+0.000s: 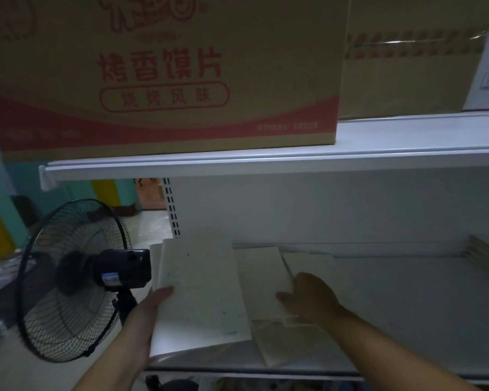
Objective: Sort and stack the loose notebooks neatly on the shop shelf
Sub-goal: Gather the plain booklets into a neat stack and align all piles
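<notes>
A pale, speckled notebook [201,289] is lifted at the left end of the white shop shelf [424,314]. My left hand [150,314] grips its left edge, thumb on the cover. More pale notebooks [261,273] lie flat and askew on the shelf to its right. My right hand [308,296] lies on these, its fingers curled over the edge of one notebook [308,261]. A further stack of notebooks [482,253] leans at the shelf's far right end.
A black standing fan [76,277] stands close to the shelf's left end, beside my left arm. An upper shelf [266,162] overhangs, bearing a large printed cardboard box [164,71] and another carton [407,60]. The shelf's right half is bare white surface.
</notes>
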The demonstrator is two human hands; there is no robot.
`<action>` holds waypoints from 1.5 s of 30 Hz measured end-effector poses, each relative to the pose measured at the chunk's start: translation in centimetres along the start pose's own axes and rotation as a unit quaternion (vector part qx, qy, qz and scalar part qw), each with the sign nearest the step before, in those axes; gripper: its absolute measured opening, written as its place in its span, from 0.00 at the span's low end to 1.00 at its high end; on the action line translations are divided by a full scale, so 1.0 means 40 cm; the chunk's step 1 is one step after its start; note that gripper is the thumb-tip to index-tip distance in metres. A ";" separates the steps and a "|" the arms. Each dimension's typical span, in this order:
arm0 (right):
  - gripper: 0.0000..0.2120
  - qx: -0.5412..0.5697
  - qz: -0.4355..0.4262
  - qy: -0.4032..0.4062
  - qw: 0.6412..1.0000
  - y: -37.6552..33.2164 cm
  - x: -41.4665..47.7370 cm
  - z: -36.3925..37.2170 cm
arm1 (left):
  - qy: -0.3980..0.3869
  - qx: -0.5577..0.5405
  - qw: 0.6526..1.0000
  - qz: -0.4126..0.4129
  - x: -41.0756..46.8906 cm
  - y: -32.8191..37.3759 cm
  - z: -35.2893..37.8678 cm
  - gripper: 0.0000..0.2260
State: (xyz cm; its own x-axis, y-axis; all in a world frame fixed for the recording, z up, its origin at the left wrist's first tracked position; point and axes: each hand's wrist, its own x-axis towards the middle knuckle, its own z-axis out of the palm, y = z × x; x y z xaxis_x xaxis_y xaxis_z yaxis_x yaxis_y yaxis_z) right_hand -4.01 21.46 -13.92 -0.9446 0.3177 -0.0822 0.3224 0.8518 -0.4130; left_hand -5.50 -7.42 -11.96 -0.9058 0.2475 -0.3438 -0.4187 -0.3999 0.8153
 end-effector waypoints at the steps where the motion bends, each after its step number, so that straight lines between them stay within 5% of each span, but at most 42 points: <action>1: 0.27 0.017 0.007 -0.004 1.000 -0.003 0.006 0.000 | 0.006 -0.003 1.000 -0.001 -0.002 0.004 -0.003 0.24; 8: 0.07 0.195 -0.022 0.019 0.980 -0.036 0.020 -0.027 | 0.011 -0.001 1.000 0.002 -0.001 0.025 -0.054 0.24; 15: 0.09 0.498 0.028 0.063 0.865 -0.016 -0.021 -0.074 | 0.001 0.002 0.999 0.046 0.008 0.044 -0.059 0.22; 19: 0.09 0.488 0.001 0.037 0.872 -0.074 -0.072 -0.047 | -0.006 0.074 0.992 0.105 0.015 0.019 0.029 0.11; 26: 0.09 0.439 0.036 0.047 0.897 -0.079 -0.133 -0.052 | -0.049 0.086 0.990 0.096 0.027 -0.029 0.162 0.07; 30: 0.09 0.472 0.058 0.053 0.878 -0.025 -0.199 -0.048 | -0.116 0.100 0.986 0.068 0.030 -0.079 0.224 0.08; 36: 0.15 0.586 0.142 0.059 0.796 0.133 -0.292 -0.113 | -0.186 0.133 0.973 0.038 0.001 -0.194 0.352 0.11; 45: 0.14 0.531 0.156 0.103 0.827 0.499 -0.473 -0.330 | -0.248 0.201 0.947 0.031 -0.142 -0.426 0.755 0.14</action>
State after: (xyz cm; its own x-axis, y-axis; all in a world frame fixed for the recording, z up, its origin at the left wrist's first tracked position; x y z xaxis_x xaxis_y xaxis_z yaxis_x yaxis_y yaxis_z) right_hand 21.10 37.95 -8.66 -0.7602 0.6099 -0.2239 0.2100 -0.0956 -0.9730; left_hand 8.73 24.63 -9.84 -0.7449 0.6581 -0.1099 -0.2169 -0.0831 0.9727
